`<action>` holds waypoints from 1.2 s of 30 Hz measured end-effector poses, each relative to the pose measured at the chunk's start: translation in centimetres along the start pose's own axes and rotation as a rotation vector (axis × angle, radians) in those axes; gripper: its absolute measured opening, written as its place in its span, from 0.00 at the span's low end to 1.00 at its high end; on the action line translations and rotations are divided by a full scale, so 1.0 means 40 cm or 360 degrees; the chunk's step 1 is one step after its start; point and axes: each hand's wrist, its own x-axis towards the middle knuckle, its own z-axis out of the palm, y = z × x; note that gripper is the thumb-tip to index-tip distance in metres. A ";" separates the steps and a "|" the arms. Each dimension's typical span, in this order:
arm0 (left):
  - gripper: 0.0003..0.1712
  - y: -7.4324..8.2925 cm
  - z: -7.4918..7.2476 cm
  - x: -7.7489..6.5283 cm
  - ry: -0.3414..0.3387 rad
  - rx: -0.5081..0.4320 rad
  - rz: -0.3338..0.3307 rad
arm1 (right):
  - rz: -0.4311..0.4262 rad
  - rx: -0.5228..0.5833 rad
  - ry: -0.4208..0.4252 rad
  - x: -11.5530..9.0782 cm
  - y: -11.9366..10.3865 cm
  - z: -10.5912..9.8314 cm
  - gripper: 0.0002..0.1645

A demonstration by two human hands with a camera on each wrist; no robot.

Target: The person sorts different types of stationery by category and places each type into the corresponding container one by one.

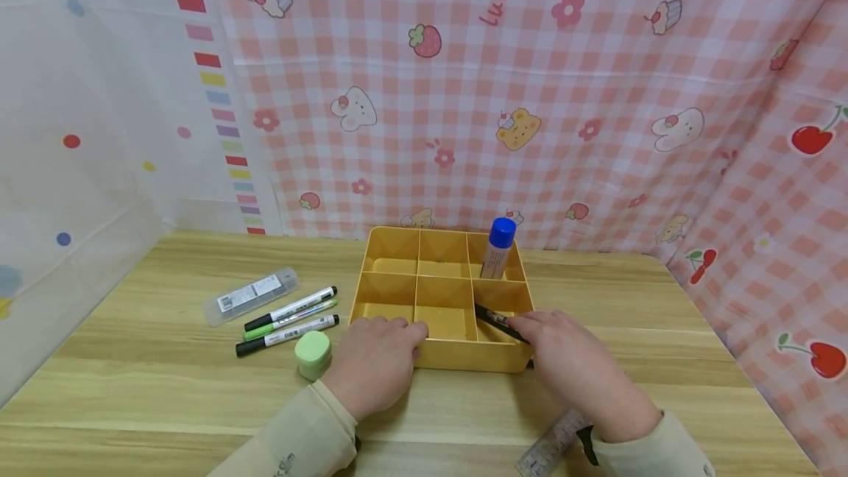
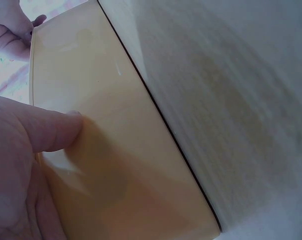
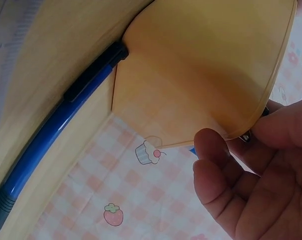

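A yellow organizer box (image 1: 464,355) with several compartments stands on the table. My left hand (image 1: 376,363) grips its front wall near the left corner. In the left wrist view, the thumb (image 2: 61,131) lies flat along the outer face of that wall. My right hand (image 1: 579,366) is at the front right corner, pinching the end of a slim black object (image 1: 493,316). That object slants into the front right compartment; its kind cannot be told. A glue stick (image 1: 497,249) with a blue cap stands in the back right compartment.
Left of the box lie a clear plastic case (image 1: 252,297), several markers (image 1: 291,333) and a light green lidded tub (image 1: 313,354). A clear ruler (image 1: 550,447) lies below my right wrist. In the right wrist view, a blue pen (image 3: 66,120) lies beside the box.
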 end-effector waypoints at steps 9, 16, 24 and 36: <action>0.07 0.001 -0.003 0.000 0.0001 -0.0008 0.0001 | -0.0042 0.0001 0.0073 -0.006 0.005 -0.013 0.28; 0.06 0.001 -0.006 0.001 0.0013 0.0015 0.0010 | -0.0014 0.0025 0.0086 -0.011 0.008 -0.029 0.23; 0.06 0.003 -0.007 0.001 -0.0006 0.0015 0.0010 | -0.0019 0.0074 0.0059 -0.025 0.029 -0.071 0.19; 0.07 0.001 -0.007 0.002 0.0017 0.0006 0.0017 | 0.0206 0.0148 -0.0354 -0.043 0.051 -0.091 0.15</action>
